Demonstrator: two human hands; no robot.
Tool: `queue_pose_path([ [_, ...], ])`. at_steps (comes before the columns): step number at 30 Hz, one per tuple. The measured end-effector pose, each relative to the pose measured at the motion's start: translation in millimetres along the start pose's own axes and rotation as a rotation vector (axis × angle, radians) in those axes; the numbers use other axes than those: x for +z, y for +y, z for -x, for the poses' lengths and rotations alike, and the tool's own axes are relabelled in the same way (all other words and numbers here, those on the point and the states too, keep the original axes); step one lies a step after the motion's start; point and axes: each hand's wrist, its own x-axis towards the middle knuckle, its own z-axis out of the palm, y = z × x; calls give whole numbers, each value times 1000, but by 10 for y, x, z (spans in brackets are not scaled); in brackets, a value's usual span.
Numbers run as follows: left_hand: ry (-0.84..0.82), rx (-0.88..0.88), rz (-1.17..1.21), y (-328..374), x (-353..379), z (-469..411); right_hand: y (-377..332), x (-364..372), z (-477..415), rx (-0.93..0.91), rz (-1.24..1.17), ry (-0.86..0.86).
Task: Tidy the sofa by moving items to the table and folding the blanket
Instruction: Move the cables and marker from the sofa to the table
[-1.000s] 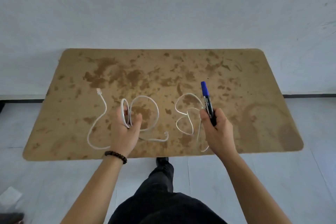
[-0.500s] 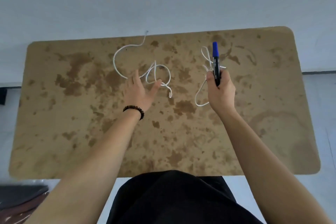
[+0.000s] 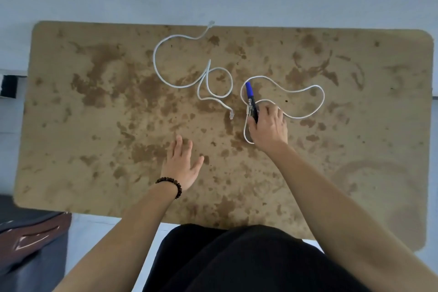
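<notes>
Cables are both being left flat on the table (image 3: 94, 125) now. Compared with half a second back, the left white cable (image 3: 180, 71) is no longer being touched. The left hand (image 3: 181, 163) is being pulled back toward the near edge, fingers spread and relaxed, nothing in it, well apart from that cable's nearer plug.

The right white cable (image 3: 296, 92) is being laid out in a loose loop just right of the tabletop's middle, and the blue marker (image 3: 251, 99) is being lowered onto it, cap pointing at the far edge. Its black barrel is still being pinched between the thumb and curled fingers of the right hand (image 3: 267, 128). A bit of cable is tucked under the palm, and whether that's being gripped too can't be told.

So the moving-to-the-table part is probably being wrapped up for these three items, with only the marker's release being waited on. No blanket is being shown, so nothing can be said about the folding.

Room-wise, lots of bare tabletop is being left along the left, right and near edges. One plug of the left cable is being let sit right at the far edge, so it could get dragged off. A dark bit of furniture (image 3: 30, 232) is being caught just past the near left corner.
</notes>
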Motion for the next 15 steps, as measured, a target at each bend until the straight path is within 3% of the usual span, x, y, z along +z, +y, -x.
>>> queue_pose_path([
  [3, 5, 19, -61, -31, 60, -2, 11, 82, 96, -30, 85, -25],
  [6, 11, 47, -38, -69, 28, -6, 21, 88, 169, -22, -17, -73],
  [8, 32, 57, 162, -92, -98, 11, 7, 35, 265, -5, -104, -75],
  [11, 204, 107, 532, -100, -358, 181, -74, -204, 520, -36, -196, -10],
  [15, 398, 230, 749, -163, -642, 738, -215, -645, 1095, -85, -428, 53],
])
